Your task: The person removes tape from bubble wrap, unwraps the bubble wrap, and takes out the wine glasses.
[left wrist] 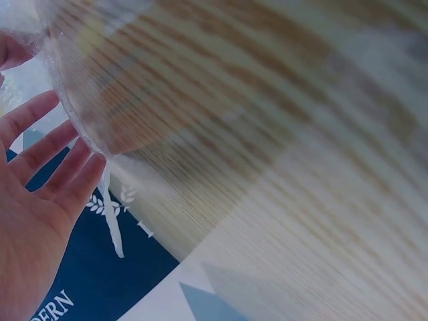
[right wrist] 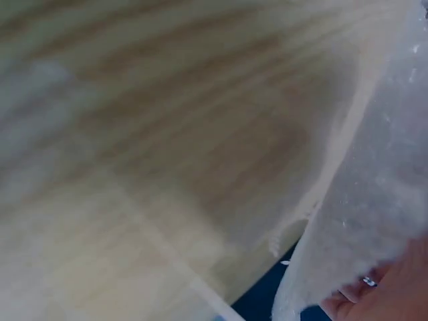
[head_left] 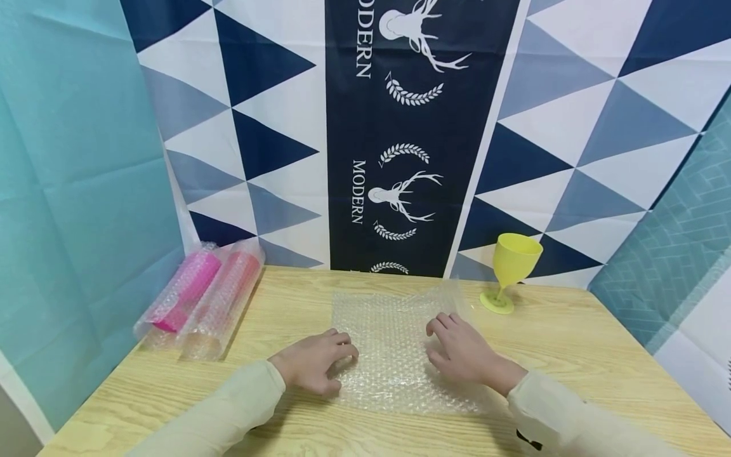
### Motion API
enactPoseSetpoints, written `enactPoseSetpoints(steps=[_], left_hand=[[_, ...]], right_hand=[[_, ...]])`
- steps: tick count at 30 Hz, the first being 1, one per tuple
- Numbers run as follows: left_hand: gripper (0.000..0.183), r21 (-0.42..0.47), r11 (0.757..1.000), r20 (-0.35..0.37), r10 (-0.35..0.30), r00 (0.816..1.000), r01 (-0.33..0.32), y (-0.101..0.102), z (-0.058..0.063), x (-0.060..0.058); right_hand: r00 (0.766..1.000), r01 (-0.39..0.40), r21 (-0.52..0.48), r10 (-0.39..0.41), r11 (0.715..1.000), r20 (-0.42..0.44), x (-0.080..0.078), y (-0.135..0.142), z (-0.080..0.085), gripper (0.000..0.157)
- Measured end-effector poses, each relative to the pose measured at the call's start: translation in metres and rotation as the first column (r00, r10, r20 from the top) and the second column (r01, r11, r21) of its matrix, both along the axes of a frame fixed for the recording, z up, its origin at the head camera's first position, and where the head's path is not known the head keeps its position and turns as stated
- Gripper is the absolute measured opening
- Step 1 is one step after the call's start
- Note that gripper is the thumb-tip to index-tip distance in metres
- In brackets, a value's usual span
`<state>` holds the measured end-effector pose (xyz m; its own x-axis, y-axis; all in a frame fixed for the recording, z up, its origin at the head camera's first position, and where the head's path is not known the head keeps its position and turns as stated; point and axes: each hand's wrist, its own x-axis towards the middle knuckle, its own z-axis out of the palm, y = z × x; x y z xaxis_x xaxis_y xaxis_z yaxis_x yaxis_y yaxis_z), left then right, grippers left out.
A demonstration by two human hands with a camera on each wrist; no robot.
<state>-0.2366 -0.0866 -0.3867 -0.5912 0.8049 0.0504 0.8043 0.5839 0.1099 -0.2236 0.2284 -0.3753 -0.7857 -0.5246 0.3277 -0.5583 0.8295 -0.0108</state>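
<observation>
A clear sheet of bubble wrap [head_left: 394, 346] lies spread on the table between the two hands. My left hand [head_left: 316, 360] is at its left edge; in the left wrist view, the fairly straight fingers of that hand [left wrist: 40, 194] touch the wrap's edge. On the sheet's right side is my right hand [head_left: 462, 349], its fingers loosely bent over the plastic. From the right wrist, the wrap [right wrist: 374, 194] partly covers the hand [right wrist: 388, 294], so its fingertips are hidden. A yellow goblet [head_left: 514, 260] stands upright beyond the right hand, apart from the sheet.
Two rolls in bubble wrap, one bright pink [head_left: 197, 279] and one paler pink [head_left: 234, 285], lie side by side at the table's left. The wooden table [head_left: 308, 295] ends at a patterned cloth backdrop [head_left: 285, 139], with teal cloth [head_left: 85, 190] at the left.
</observation>
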Motion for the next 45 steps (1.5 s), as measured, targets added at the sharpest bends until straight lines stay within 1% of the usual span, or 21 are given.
enactPoseSetpoints(steps=[7,11,15,21,29,34,36,40,45], left_hand=[[0.050,0.014,1.000,0.014,0.002,1.000,-0.002,-0.001,0.002,-0.001],[0.051,0.025,1.000,0.017,-0.004,1.000,0.003,-0.002,0.001,-0.002],[0.052,0.023,1.000,0.031,0.002,1.000,-0.002,-0.001,-0.001,-0.002],[0.053,0.008,1.000,0.047,0.020,0.999,-0.020,0.001,0.001,-0.001],[0.055,-0.001,1.000,0.034,0.021,0.999,-0.021,0.001,-0.001,-0.002],[0.053,0.013,1.000,0.010,0.026,1.000,-0.026,0.003,0.000,0.002],[0.052,0.021,0.999,0.009,0.038,0.999,-0.038,0.004,0.001,0.004],[0.050,0.036,0.996,0.043,0.076,0.996,-0.078,0.007,0.002,0.007],[0.046,0.047,0.994,0.075,0.095,0.993,-0.099,0.007,0.003,0.008]], right_hand=[[0.999,0.003,0.012,-0.003,1.000,0.043,0.002,0.016,-0.011,0.020],[0.996,0.013,0.024,-0.015,1.000,0.092,0.003,0.024,-0.014,0.017],[0.990,0.026,0.034,-0.031,0.999,0.140,0.006,0.029,-0.019,0.018],[0.995,-0.003,0.004,0.003,1.000,0.103,0.012,0.036,-0.019,0.022],[0.996,-0.040,-0.020,0.042,0.999,0.078,0.018,0.041,-0.021,0.023],[0.995,-0.039,-0.023,0.041,0.999,0.090,0.019,0.041,-0.021,0.025],[0.995,-0.039,-0.018,0.041,0.999,0.088,0.019,0.042,-0.020,0.026],[0.994,-0.054,-0.013,0.055,0.998,0.093,0.018,0.042,-0.018,0.026],[0.985,-0.052,-0.009,0.053,0.999,0.162,0.017,0.042,-0.015,0.024]])
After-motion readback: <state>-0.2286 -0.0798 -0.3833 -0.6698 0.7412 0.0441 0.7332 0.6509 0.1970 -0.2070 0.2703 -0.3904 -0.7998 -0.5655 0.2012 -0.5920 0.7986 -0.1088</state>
